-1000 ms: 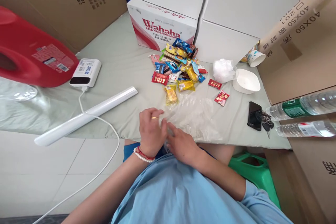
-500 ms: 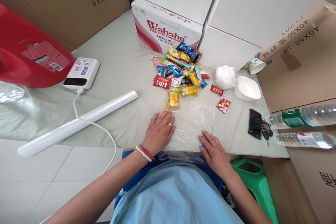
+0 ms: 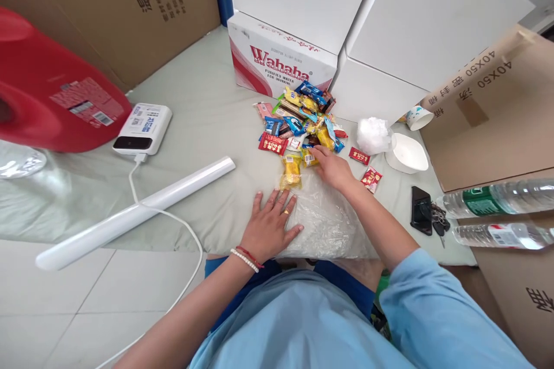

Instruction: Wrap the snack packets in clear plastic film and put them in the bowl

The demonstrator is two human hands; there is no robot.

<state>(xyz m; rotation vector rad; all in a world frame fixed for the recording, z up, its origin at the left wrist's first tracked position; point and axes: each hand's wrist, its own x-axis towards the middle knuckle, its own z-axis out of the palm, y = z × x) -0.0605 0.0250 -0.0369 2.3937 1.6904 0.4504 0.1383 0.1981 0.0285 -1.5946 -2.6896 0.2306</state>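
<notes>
I'm seeing the clear plastic bag (image 3: pixel 326 222) lying flat and empty on the tabletop (image 3: pixel 203 121) w/ left hand (image 3: pixel 272 226) spread open pinning its edge, right hand (image 3: pixel 331 167) closing on a yellow snack packet (image 3: pixel 308 157) just beyond the bag, so all of the snack pile (image 3: pixel 300 121) beyond the bag is still waiting.

Red jug (image 3: pixel 52 98), power bank (image 3: pixel 143 128), phone (image 3: pixel 420 209)

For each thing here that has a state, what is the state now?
left hand: open, flat on the plastic bag
right hand: touching a yellow snack pack
plastic bag: spread flat
white bowl: upright, empty
paper cup: on its side
water bottles: lying down, capped
power bank: cable plugged in
</notes>
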